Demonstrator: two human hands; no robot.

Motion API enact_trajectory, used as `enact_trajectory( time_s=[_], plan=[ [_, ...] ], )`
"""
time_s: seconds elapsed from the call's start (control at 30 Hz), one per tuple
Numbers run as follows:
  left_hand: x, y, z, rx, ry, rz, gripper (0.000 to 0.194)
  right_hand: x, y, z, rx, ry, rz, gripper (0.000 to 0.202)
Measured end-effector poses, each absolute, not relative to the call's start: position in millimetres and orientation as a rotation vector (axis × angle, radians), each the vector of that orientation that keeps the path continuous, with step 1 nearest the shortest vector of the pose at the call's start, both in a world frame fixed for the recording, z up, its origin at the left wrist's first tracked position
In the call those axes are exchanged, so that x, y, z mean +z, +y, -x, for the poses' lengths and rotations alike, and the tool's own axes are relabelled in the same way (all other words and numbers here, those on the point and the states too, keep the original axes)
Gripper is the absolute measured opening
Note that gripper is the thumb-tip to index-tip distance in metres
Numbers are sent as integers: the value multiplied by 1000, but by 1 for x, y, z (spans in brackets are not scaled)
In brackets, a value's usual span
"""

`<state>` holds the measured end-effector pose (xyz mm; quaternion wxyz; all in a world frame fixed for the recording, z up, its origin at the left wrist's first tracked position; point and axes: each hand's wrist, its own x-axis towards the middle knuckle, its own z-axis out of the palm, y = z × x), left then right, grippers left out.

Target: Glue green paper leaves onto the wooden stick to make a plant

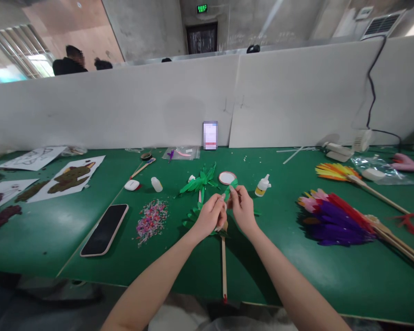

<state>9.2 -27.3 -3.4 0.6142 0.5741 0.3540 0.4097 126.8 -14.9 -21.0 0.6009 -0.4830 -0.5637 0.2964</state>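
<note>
Bare forearms (162,271) reach from seven and five o'clock; left hand (211,212) and right hand (242,209) pinch a green strip (232,185), wooden stick (224,271) at six.

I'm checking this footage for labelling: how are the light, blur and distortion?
Head view: window washed out, with a pale streak upper right; wide-angle stretching toward the edges; dark shadow beside the purple feathers; upright phone pixelated; pinched green piece too soft for fine detail.
</note>
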Motion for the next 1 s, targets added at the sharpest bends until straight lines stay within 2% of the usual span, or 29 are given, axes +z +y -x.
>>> enact_trajectory(
  time_s=[0.43,0.67,1.0],
  plan=[
    [-3,-28,-10,960,831,-1330,33,-23,-15,-129,551,-1410,1150,18],
    [6,-29,-2,1092,868,-1348,33,-22,-6,-146,505,-1139,1200,23],
    [-4,-29,-2,1024,900,-1406,29,-13,-19,-126,865,-1228,946,28]
  ],
)
